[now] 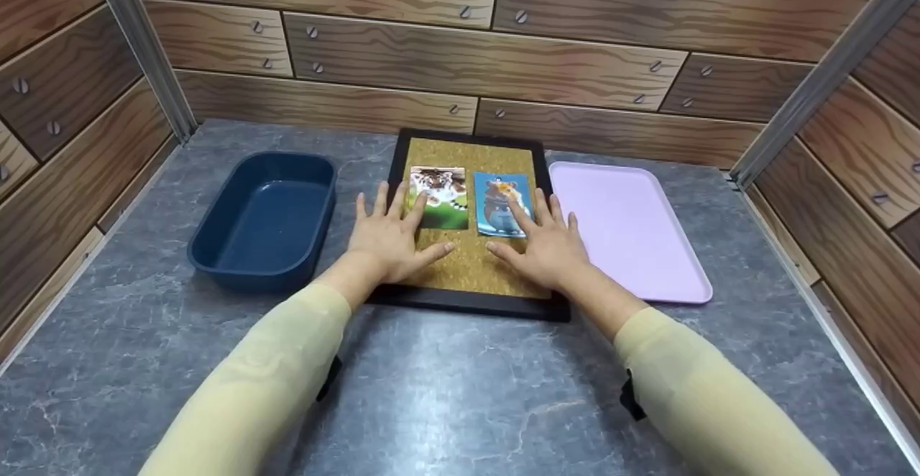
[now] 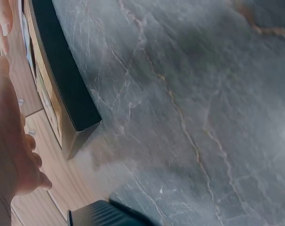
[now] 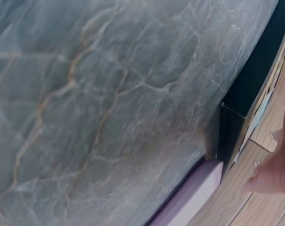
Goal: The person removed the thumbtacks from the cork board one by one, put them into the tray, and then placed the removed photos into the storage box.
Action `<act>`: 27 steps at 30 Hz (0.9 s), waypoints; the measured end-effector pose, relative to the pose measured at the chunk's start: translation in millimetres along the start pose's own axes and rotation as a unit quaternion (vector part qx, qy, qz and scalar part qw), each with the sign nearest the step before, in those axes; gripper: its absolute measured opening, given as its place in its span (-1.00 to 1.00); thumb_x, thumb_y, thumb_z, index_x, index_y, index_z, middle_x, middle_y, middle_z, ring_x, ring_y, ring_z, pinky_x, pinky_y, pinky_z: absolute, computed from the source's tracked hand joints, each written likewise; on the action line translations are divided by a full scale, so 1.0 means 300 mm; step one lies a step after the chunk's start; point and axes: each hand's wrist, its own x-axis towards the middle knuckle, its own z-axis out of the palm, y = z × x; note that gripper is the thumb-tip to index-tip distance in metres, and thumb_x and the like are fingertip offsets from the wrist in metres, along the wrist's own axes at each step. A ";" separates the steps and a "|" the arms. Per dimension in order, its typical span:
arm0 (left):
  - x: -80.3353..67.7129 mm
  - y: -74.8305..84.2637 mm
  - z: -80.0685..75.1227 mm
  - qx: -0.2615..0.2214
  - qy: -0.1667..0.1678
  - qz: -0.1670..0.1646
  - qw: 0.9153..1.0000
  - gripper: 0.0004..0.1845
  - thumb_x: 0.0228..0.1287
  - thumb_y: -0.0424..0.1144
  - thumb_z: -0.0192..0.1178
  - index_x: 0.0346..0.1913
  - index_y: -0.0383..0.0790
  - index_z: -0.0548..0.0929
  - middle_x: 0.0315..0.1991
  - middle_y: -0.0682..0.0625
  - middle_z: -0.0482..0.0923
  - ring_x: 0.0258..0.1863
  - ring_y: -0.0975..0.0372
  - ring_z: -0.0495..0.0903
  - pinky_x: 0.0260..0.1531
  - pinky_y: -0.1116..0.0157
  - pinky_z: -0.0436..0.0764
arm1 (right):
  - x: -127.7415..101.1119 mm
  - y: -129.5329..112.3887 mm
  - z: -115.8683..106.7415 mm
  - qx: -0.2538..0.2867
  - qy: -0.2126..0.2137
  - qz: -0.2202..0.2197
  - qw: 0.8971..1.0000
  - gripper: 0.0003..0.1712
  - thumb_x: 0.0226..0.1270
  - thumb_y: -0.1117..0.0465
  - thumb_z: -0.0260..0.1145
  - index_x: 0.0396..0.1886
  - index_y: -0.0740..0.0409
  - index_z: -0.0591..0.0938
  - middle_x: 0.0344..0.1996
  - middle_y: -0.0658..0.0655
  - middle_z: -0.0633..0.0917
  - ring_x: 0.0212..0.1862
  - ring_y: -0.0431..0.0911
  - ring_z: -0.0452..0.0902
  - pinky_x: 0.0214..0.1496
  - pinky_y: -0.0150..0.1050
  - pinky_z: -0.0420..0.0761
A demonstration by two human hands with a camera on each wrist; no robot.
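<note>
A black-framed cork board lies on the table with two picture cards on it. The tiger card is on the left, and a blue card with a cartoon animal is on the right. My left hand, fingers spread, is over the board's left side, with fingertips at the tiger card's left edge. Over the right side spreads my right hand, one finger overlapping the blue card. Both hands have straight fingers and grip nothing. Whether the palms touch the board cannot be told.
To the left of the board stands a deep dark blue bin. A flat lilac tray lies against its right side. Wood-patterned panels wall the grey marbled table at the back and both sides.
</note>
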 end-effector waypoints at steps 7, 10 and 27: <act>0.000 0.005 0.008 -0.011 0.006 0.008 1.000 0.13 0.37 0.68 -0.38 0.76 -0.01 -0.08 0.74 -0.23 -0.24 0.69 -0.23 -0.27 0.54 -0.39 -0.15 | 0.000 0.001 0.008 0.004 -0.002 -0.006 1.000 0.11 0.46 -0.56 0.05 0.77 -0.10 0.04 0.69 0.41 -0.08 0.67 0.42 -0.22 0.59 0.45 -0.07; 0.002 0.006 0.012 -0.014 0.006 0.010 1.000 0.13 0.37 0.67 -0.37 0.76 -0.02 -0.06 0.74 -0.24 -0.25 0.69 -0.23 -0.27 0.53 -0.39 -0.15 | 0.000 0.002 0.010 0.005 -0.005 -0.005 1.000 0.11 0.46 -0.57 0.04 0.77 -0.10 0.06 0.69 0.42 -0.07 0.67 0.41 -0.21 0.59 0.44 -0.05; 0.007 0.025 0.035 -0.024 -0.020 0.014 0.999 0.11 0.38 0.66 -0.37 0.76 0.00 -0.09 0.73 -0.23 -0.21 0.68 -0.23 -0.24 0.56 -0.34 -0.16 | -0.007 0.011 0.026 0.014 -0.043 -0.002 0.999 0.12 0.46 -0.60 0.00 0.75 -0.01 0.13 0.67 0.44 -0.02 0.68 0.37 -0.19 0.63 0.37 -0.07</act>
